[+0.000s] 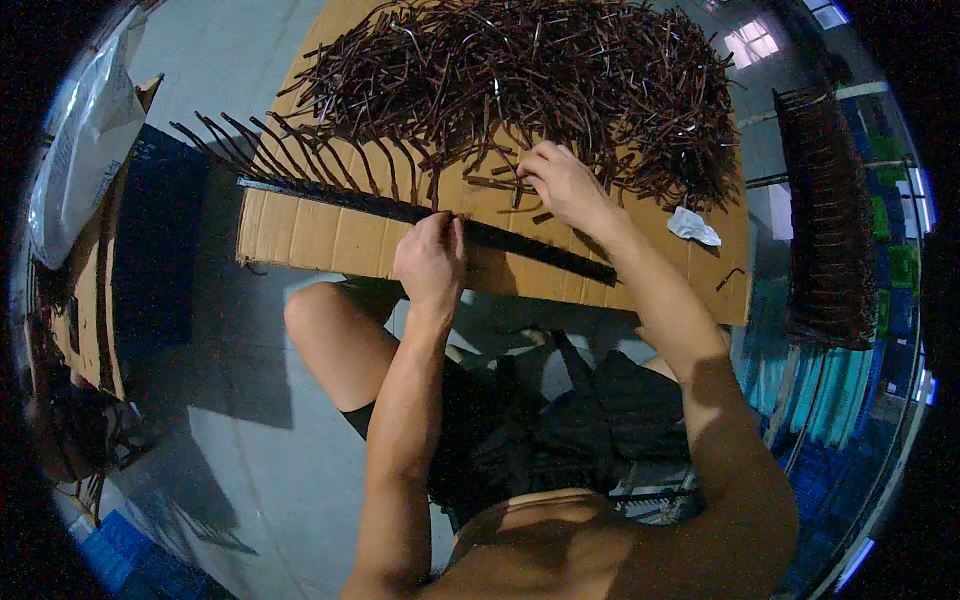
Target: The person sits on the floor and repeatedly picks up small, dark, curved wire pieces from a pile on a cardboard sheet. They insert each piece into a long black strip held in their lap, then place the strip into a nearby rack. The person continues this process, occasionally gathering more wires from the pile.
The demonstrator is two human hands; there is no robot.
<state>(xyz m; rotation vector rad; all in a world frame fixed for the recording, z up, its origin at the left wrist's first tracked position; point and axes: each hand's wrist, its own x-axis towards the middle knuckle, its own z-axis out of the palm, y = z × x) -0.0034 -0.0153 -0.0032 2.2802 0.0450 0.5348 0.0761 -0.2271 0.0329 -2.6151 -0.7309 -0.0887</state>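
A long dark bar (545,253) lies slantwise along the near edge of a cardboard-covered table. From its left half rises a row of thin, bent brown rods (335,160), side by side like comb teeth. My left hand (432,262) is closed on the bar just right of that row, its fingertips at the foot of a rod. Beyond the bar is a big tangled heap of similar brown rods (530,75). My right hand (568,188) is at the heap's near edge, fingers bent and pinched together among loose rods. Whatever lies between those fingertips is too small to make out.
The brown cardboard (340,230) covers the tabletop. On its right lie a crumpled white paper (693,227) and a single bent rod (730,279). Farther right hangs a dark rack of rods (825,220). A white plastic bag (85,150) is at far left.
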